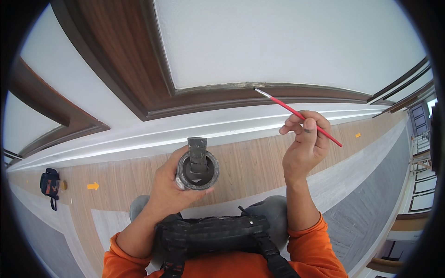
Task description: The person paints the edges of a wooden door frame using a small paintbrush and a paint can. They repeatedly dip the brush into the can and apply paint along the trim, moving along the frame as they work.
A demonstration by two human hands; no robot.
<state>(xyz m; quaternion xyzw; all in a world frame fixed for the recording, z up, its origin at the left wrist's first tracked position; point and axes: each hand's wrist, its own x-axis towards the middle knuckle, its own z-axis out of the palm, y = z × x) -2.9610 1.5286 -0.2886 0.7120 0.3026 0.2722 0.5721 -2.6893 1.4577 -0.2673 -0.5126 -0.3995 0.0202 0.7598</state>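
Observation:
My left hand (170,185) is wrapped round a small round pot (213,181) with dark grey paint inside. A flat grey-coated strip (198,153) stands in the pot and rests over its far rim. Between the thumb and fingers of my right hand (306,141) is a thin paintbrush (288,107) with a red handle. Its tip meets the lower edge of the brown frame moulding (199,98) on the wall. Just there, a pale, worn patch (252,85) runs along the moulding's inner edge. A dark smudge shows on my right thumb.
White wall panel (287,41) and white skirting (132,138) rise ahead. A dark bag (49,183) lies on the wood-look floor (241,178) at left, near an orange arrow sticker (93,186). A black waist bag (211,234) sits across my lap.

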